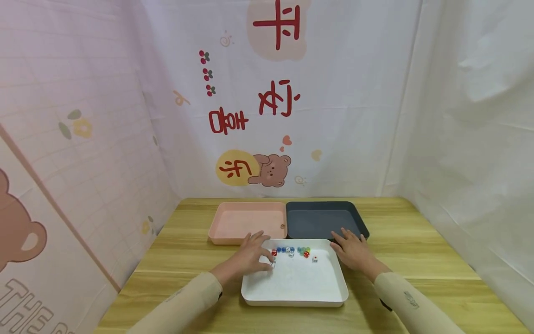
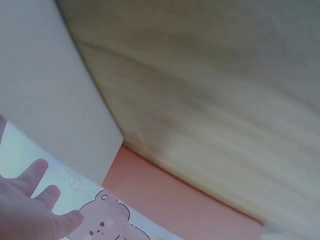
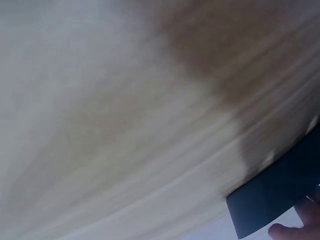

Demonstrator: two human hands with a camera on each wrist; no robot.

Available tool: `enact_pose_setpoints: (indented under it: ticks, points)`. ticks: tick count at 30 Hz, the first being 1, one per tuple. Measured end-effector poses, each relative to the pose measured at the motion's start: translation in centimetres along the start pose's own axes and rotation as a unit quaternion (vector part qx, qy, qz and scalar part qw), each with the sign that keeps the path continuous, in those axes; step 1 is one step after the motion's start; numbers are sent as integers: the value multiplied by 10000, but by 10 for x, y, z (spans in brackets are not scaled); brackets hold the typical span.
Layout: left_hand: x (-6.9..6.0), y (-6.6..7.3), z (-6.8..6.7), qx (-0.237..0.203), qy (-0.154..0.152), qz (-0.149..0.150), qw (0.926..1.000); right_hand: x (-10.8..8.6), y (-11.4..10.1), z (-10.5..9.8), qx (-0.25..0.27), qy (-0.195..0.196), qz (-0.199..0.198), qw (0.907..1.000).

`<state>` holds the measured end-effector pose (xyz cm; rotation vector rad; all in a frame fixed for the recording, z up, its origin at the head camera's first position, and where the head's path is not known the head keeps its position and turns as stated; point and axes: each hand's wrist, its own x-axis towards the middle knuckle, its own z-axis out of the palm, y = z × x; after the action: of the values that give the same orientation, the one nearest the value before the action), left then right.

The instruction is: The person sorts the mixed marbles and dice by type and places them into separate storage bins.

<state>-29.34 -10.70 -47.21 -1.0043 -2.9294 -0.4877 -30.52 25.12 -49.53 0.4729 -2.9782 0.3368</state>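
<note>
Leftmost, far, a shallow pink tray; nearer, the left hand, its grip impossible to tell, reaches into a shallow white tray, whose far side holds red and white cubic dice and round blue and green beads; far right, a shallow dark blue-grey tray; beside it, the right hand, fingers extended.

Table — pink tray, dark tray, white tray

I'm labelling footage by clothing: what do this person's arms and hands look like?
The left sleeve and right sleeve are long and cream; the right bears a dark grey marking, too small to read. Something black shows at each cuff. The left hand and right hand wear no gloves.
</note>
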Motion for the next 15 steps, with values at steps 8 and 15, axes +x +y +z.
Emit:
enact_pose_setpoints:
  ticks: [8, 15]
  points:
    - [10, 2, -14, 38, 218, 56, 9997, -2, 4, -3, -85, 925, -436, 9947]
    - [23, 10, -28, -41, 244, -140, 9996, -3, 7, 0, -284, 896, -508, 9943]
